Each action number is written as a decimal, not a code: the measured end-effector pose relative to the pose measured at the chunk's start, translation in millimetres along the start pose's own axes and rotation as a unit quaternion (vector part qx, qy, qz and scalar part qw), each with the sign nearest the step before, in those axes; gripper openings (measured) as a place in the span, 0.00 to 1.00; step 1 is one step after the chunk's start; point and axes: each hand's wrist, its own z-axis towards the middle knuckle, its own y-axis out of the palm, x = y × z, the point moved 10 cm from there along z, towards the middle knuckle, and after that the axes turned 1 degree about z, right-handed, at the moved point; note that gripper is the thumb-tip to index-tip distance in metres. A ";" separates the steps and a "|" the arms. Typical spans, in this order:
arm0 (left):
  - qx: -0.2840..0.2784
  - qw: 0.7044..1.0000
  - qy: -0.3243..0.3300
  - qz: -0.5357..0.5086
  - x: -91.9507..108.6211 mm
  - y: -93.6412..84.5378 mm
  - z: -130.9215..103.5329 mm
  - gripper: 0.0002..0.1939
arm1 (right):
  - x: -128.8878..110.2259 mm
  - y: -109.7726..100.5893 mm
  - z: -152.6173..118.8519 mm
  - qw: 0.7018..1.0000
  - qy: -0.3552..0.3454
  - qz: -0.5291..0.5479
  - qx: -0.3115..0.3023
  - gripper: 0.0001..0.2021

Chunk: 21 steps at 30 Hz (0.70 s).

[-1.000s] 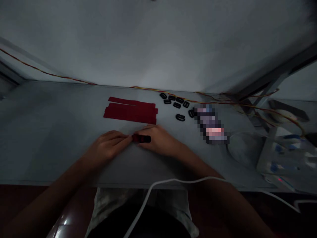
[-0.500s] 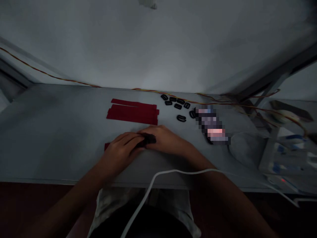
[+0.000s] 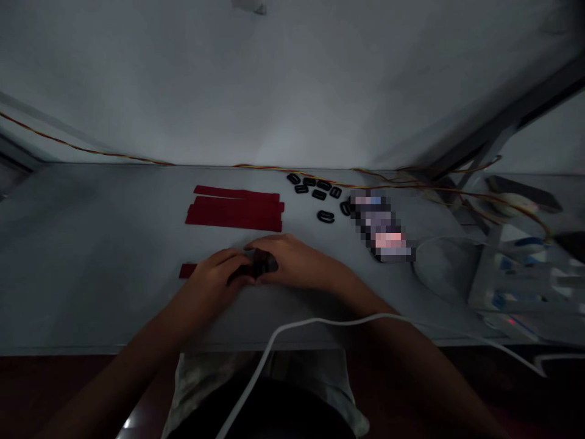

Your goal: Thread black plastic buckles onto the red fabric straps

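My left hand (image 3: 212, 273) is closed on a red fabric strap (image 3: 187, 270), whose end sticks out flat on the table to the left. My right hand (image 3: 295, 259) curls from the other side, its fingers closed on a black buckle (image 3: 270, 264). Both hands meet low over the table, fingertips almost touching. Dark red shows beside the black piece, where the strap meets it; shadow and fingers hide how they join. Beyond the hands lie several flat red straps (image 3: 233, 213), side by side.
Several loose black buckles (image 3: 319, 195) lie at the back, one nearer buckle (image 3: 326, 216) apart from them. A phone with a blurred screen (image 3: 384, 228) is at right. A white cable (image 3: 315, 320) crosses in front of my right forearm. Twisted wires (image 3: 274, 167) run along the wall.
The view has shifted slightly to the right. My fingers have changed position around the black piece, and dark red now shows between my hands. The loose straps and buckles lie as before.
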 end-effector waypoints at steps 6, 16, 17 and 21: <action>-0.020 1.000 -0.002 0.015 -0.9 5.0 -11.5 0.13 | -1.4 1.6 1.2 0.999 -0.014 0.035 -0.030 0.17; 0.036 0.999 0.038 -0.005 21.7 -32.7 69.5 0.10 | 83.9 -141.9 -67.8 0.883 0.278 -0.269 0.266 0.15; 0.010 0.999 0.042 0.020 19.0 -23.7 81.7 0.09 | 93.5 -141.1 -70.4 0.880 0.300 -0.281 0.239 0.13; -0.112 0.987 0.059 0.103 -8.2 27.9 106.6 0.13 | 112.2 -129.1 -69.0 0.894 0.324 -0.252 0.179 0.05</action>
